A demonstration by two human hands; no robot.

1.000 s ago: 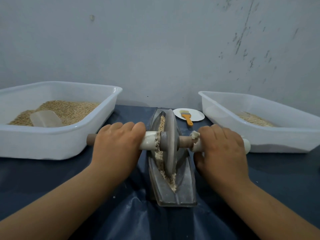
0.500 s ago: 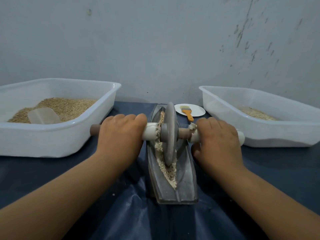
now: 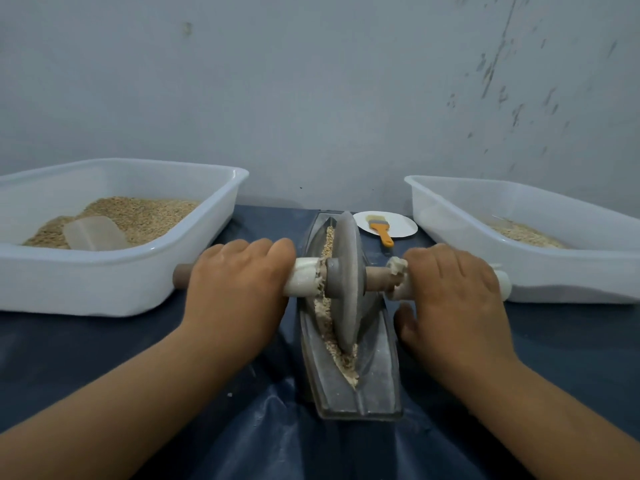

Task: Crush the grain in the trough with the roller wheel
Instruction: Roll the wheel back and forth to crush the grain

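Note:
A grey boat-shaped trough (image 3: 381,382) lies lengthwise in front of me on the dark blue cloth. Crushed tan grain (image 3: 327,327) fills its middle groove. The grey roller wheel (image 3: 346,282) stands upright in the groove, about midway along the trough, on a wooden axle with white sleeves. My left hand (image 3: 235,289) grips the left side of the axle from above. My right hand (image 3: 450,296) grips the right side, thumb underneath.
A white tub (image 3: 121,271) of whole grain with a clear scoop (image 3: 95,233) stands at the left. Another white tub (image 3: 568,271) with a little grain stands at the right. A small white plate (image 3: 398,223) with an orange-handled brush (image 3: 381,232) sits behind the trough.
Both hands have rolled the wheel a short way along the groove, away from me and then slightly back. The grip on the axle is unchanged.

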